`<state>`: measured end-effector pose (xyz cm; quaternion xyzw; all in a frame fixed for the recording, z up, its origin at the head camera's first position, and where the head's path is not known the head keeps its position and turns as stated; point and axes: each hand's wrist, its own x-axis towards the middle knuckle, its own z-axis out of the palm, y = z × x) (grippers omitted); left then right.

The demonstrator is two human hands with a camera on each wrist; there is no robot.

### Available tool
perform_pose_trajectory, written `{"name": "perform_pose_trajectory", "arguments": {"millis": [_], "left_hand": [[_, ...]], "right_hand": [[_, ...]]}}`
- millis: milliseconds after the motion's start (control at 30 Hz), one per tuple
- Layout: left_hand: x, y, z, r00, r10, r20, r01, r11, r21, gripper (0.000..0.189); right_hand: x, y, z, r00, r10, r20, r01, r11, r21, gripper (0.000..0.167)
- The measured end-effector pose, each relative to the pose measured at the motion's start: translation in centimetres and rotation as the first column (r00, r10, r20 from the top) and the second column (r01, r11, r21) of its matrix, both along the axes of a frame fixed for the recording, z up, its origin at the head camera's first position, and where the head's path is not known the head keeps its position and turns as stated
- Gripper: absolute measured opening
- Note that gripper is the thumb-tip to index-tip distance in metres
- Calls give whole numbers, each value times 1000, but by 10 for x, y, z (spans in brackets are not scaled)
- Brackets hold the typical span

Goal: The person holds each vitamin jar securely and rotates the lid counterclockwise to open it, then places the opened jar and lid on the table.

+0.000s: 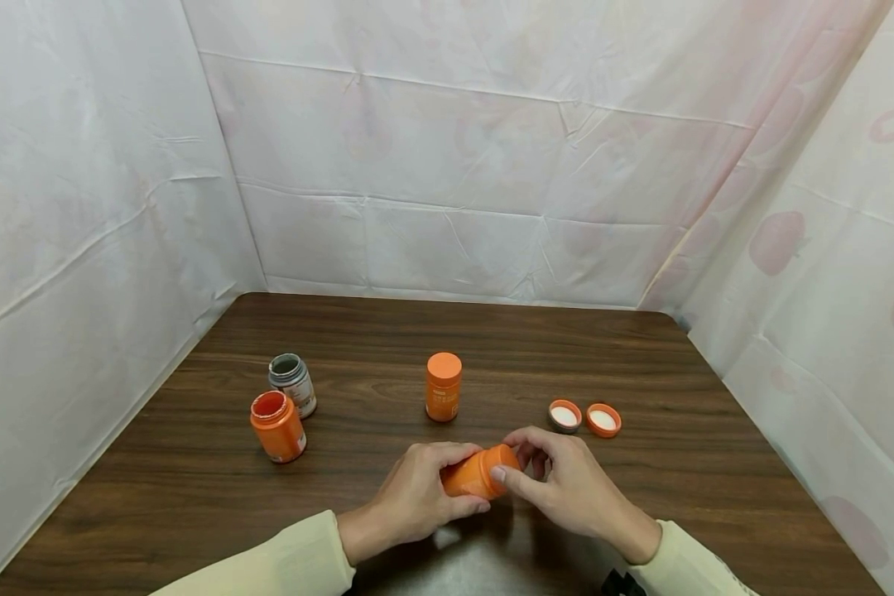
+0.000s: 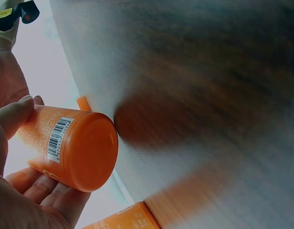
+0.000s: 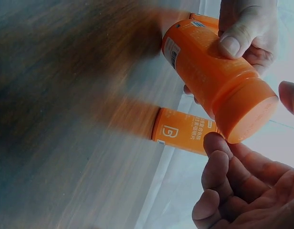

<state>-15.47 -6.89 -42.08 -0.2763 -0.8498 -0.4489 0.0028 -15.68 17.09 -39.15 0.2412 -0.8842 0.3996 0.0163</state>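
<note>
An orange bottle (image 1: 463, 478) with its orange cap (image 3: 247, 112) on lies tilted, cap end toward the right. My left hand (image 1: 417, 490) grips its body, thumb on one side and fingers on the other. A barcode label (image 2: 60, 139) shows near the base, which is at or close to the tabletop. Around the cap, my right hand (image 1: 566, 484) has its fingers loosely bent. In the right wrist view a fingertip touches the cap's rim, while the thumb (image 3: 290, 98) appears just apart from it. Behind the hands a second capped orange bottle (image 1: 443, 387) stands upright.
At the left stand an uncapped orange bottle (image 1: 279, 428) and, behind it, an uncapped grey bottle (image 1: 295, 386). Two caps lie inside up at the right: a grey-rimmed one (image 1: 564, 416) and an orange one (image 1: 603, 420). White sheeting (image 1: 447, 165) surrounds the dark wooden table (image 1: 365, 331).
</note>
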Motion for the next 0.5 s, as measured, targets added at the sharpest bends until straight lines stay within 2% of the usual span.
{"name": "perform_pose_trajectory", "arguments": {"millis": [500], "left_hand": [[0, 0, 0, 1000, 4, -2, -4, 1000, -6, 47]], "right_hand": [[-1, 2, -1, 998, 38, -40, -38, 999, 6, 29]]}}
